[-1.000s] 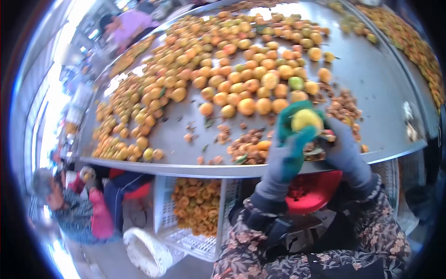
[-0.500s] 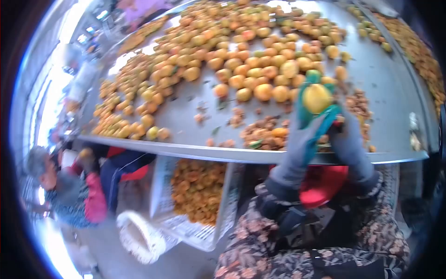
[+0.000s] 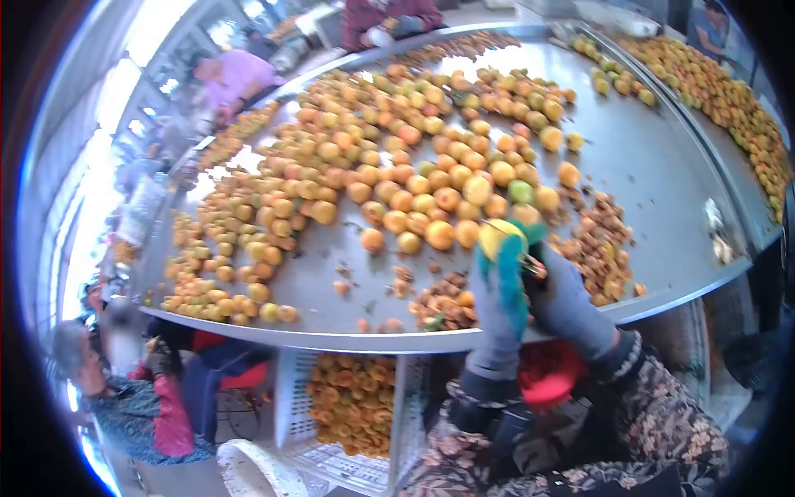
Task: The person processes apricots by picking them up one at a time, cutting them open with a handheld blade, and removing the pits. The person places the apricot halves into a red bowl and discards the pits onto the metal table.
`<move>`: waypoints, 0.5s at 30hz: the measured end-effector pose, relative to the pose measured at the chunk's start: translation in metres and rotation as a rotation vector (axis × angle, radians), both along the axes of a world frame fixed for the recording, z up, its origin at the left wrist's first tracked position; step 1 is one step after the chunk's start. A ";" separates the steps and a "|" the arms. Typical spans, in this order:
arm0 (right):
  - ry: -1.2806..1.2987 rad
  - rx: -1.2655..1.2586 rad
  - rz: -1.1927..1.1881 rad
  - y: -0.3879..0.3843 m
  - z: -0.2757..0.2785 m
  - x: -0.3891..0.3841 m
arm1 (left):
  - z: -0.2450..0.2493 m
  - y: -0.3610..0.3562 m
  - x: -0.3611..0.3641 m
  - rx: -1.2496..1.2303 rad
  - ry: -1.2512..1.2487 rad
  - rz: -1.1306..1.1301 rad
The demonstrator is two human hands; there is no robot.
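Observation:
My left hand [image 3: 502, 282], in a grey glove with green fingers, is closed around a yellow fruit [image 3: 499, 238] above the near part of the metal table [image 3: 331, 336]. Close on its right, my right hand [image 3: 556, 286] is also gloved and closed on a small dark tool [image 3: 534, 267] whose shape is mostly hidden. Many orange and yellow fruits [image 3: 441, 235] lie just beyond both hands. Brown scraps [image 3: 603, 248] are heaped to the right, with another heap [image 3: 443, 305] to the left.
Below the table edge stand a white crate [image 3: 290, 406] of orange pieces, a red container [image 3: 553, 377] and a white basket [image 3: 252, 470]. A co-worker [image 3: 124, 406] sits at the left. Other people are across the table, and more fruit lies beyond the divider [image 3: 704, 124].
The view has tilted up, showing more of the far side and people there. Both hands appear lower and farther left; the fruit is now gripped, partly covered by green fingers.

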State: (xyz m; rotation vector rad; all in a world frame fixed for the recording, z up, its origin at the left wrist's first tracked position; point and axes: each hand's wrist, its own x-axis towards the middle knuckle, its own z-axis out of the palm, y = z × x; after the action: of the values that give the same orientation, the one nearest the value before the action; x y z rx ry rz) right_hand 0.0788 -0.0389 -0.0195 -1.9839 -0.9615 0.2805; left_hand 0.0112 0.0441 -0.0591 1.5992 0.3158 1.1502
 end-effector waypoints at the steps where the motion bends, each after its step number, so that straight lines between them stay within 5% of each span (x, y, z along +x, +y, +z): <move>1: 0.000 0.003 -0.016 -0.001 0.001 0.000 | 0.019 0.001 0.003 0.084 -0.003 -0.008; 2: 0.024 0.031 -0.018 0.000 0.006 0.000 | 0.023 -0.007 0.008 -0.306 -0.122 -0.074; 4: -0.015 -0.024 0.015 -0.004 0.004 0.003 | 0.057 -0.003 -0.002 -0.530 -0.076 -0.227; 8: -0.049 0.103 0.018 -0.004 0.002 -0.004 | 0.020 -0.002 0.002 0.107 0.058 0.131; 9: -0.049 0.033 -0.013 0.000 0.001 -0.005 | 0.028 -0.012 0.004 -0.611 -0.292 -0.217; 15: -0.199 -0.133 0.091 -0.020 0.004 0.008 | 0.021 0.018 -0.006 -0.775 -0.210 -0.197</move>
State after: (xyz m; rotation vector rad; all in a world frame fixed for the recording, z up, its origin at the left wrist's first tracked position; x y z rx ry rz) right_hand 0.0864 -0.0586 -0.0154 -2.1219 -1.1887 0.2037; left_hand 0.0055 0.0625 -0.0381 0.8028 0.3939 0.8764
